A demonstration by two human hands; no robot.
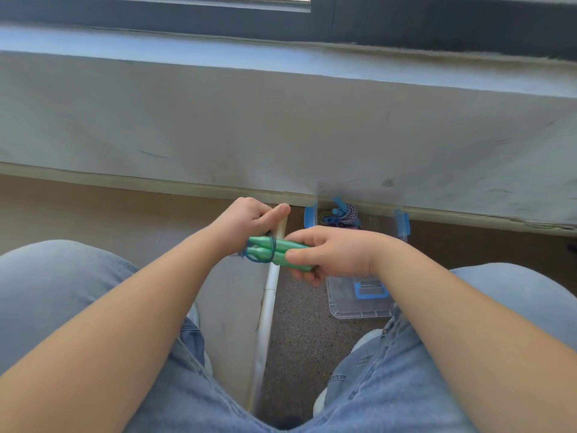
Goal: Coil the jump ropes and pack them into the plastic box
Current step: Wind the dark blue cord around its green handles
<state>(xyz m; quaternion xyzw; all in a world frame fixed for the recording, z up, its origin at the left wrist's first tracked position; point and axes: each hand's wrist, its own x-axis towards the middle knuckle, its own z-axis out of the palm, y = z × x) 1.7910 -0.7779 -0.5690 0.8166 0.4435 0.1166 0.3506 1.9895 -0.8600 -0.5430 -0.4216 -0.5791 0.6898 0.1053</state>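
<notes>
Open top of clear plastic box [359, 307] on floor partly blocked by right hand [331, 254] and green handles [281, 250] above its left side; wall [281, 126] shuts off far side, denim knees [56, 282] flank, bare floor [299, 348] between legs stays passable

The right hand [331, 256] grips two green plastic jump-rope handles [281, 250] held side by side. Dark blue cord [265, 250] is looped around the handles' tapered ends. The left hand [246, 218] is closed at that cord end, thumb extended. Beyond the hands, a clear plastic box with blue latches [362, 307] rests on the floor and contains blue-handled ropes [342, 214]. Blue-jeaned knees flank the scene.
</notes>
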